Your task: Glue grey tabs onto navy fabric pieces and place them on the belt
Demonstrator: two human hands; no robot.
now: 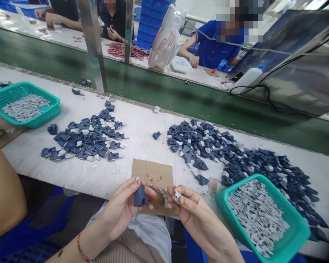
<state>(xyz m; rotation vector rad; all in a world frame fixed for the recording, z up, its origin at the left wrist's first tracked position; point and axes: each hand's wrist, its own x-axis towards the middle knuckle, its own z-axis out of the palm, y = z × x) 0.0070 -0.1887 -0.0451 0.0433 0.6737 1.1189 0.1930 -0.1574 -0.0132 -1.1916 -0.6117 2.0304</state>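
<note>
My left hand (120, 206) holds a dark blue plastic part (140, 197) between thumb and fingers, over the near edge of a cardboard sheet (142, 168). A little to the right, my right hand (193, 208) pinches a small light grey plastic piece (177, 197) with a hole in it. The two parts are apart. Small metal rings (151, 180) lie on the cardboard between and beyond my hands. Something red shows behind the fingers of my left hand, mostly hidden.
A green basket (296, 233) of grey pieces stands at the right; another basket (48, 117) is at the far left. Dark blue parts lie in a left pile (82, 138) and a larger right pile (252, 162). Across the green divider (153, 91), several people work.
</note>
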